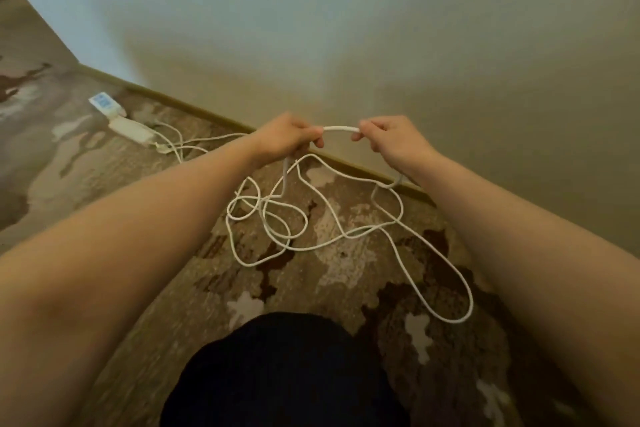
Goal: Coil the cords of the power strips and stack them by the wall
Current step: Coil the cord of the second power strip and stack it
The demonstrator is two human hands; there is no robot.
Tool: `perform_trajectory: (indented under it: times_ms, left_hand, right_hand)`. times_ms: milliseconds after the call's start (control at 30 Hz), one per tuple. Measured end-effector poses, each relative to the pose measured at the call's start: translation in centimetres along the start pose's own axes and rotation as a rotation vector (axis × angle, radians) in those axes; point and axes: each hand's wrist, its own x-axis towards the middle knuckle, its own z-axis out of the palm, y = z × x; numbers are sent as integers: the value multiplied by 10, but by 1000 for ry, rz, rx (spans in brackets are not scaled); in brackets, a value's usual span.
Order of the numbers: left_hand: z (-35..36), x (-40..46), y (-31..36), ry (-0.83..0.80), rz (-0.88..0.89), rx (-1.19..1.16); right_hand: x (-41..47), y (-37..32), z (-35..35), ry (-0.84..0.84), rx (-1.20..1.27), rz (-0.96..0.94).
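At far left by the wall, two white power strips (119,118) lie on the carpet (346,288), not yet stacked. Centre: thin white cord (341,129) sprawls in loose, tangled loops on the floor; coiling looks barely begun. Left hand (289,137) grasps the cord; right hand (388,139) pinches it just beside, a short span taut between them.

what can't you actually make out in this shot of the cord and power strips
- Head view: how the white cord runs inside the left hand and right hand; curled fingers hide it.
- Which tangled loop leads to which power strip: crossings overlap on the carpet.
- Sockets on the farther power strip: too small and blurred.
- The cord's plug: not identifiable.
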Motion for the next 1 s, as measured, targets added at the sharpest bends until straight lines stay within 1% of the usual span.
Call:
perform_trajectory:
  times_ms: [67,133,200,300,333,367,433,467,500,533,600,667,733,800,867,933,1000]
  left_hand:
    - [8,-9,-47,18,-49,-72]
    - [19,-24,-92,32,-113,-90]
    - [25,-39,-132,35,-169,-18]
    - [15,-54,-177,53,-290,110]
    - [7,-59,-187,82,-337,131]
    - [-4,-62,-193,123,-376,143]
    - [-27,-65,-195,184,-417,195]
    - [-38,-63,-190,181,-427,247]
    - [-46,-57,-180,163,-433,316]
    - [-51,-49,-166,140,-425,388]
    - [-48,-30,-130,81,-357,457]
    - [-31,-18,-94,4,-269,414]
    - [-14,-17,-75,-36,-233,261]
    - [-9,-25,-78,-18,-235,147]
    - [-12,-36,-95,-30,-245,161]
    - [-14,-44,-122,-42,-263,202]
    - [-14,-49,-151,-17,-280,187]
  right_hand:
    - [17,21,13,92,-12,15]
    - [30,47,14,207,3,98]
    - [41,71,13,268,-43,167]
    - [49,103,16,289,-68,255]
    - [49,113,18,259,-84,287]
    - [50,121,22,182,-129,323]
    - [47,132,32,-80,-284,438]
    - [43,131,39,-193,-360,465]
    - [39,125,47,-276,-438,431]
    - [36,116,57,-325,-422,366]
    - [30,91,83,-357,-266,176]
    - [24,63,108,-410,-146,18]
    - [17,47,127,-460,-53,-48]
    - [15,50,137,-409,16,-37]
    - [16,59,136,-322,53,-32]
    - [24,73,129,-227,33,-16]
    - [34,92,115,-118,-46,40]
